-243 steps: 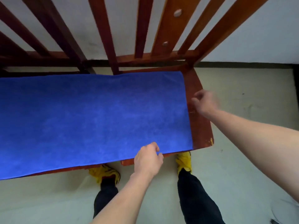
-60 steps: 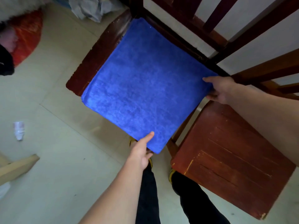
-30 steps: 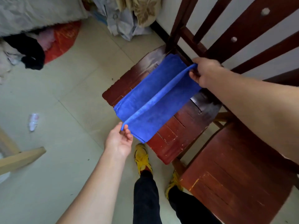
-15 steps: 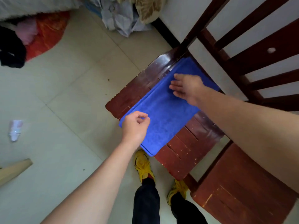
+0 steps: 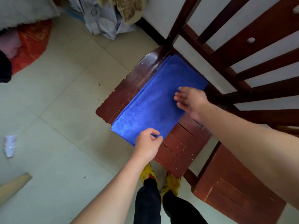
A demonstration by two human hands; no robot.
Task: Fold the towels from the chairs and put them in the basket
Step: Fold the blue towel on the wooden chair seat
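So the blue towel [image 5: 155,101] is lying folded into a long strip on the seat of the dark red wooden chair [image 5: 127,89]. It's running diagonally from the far side by the chair back down to the near left edge, where its near corner is hanging a bit past the seat. The left hand [image 5: 148,143] is sitting on that near corner, fingers curled, and it looks to me like the thumb and forefinger are pinching the cloth there. The right hand [image 5: 191,101] is lying over the towel's right edge about halfway along, fingers straight and spread, not grasping anything, palm partly over the bare slats.

Further out, a second wooden chair [image 5: 234,183] is standing just to the right, its seat almost touching the first. I'm seeing yellow shoes [image 5: 148,172] on the pale floor tiles [image 5: 56,110] right below the seat. A crumpled white scrap [image 5: 10,145] is lying off to the left, a light wooden plank [image 5: 14,183] is poking in at near left, and a red bag [image 5: 30,46] and a heap of fabric [image 5: 106,18] are piled along the far side.
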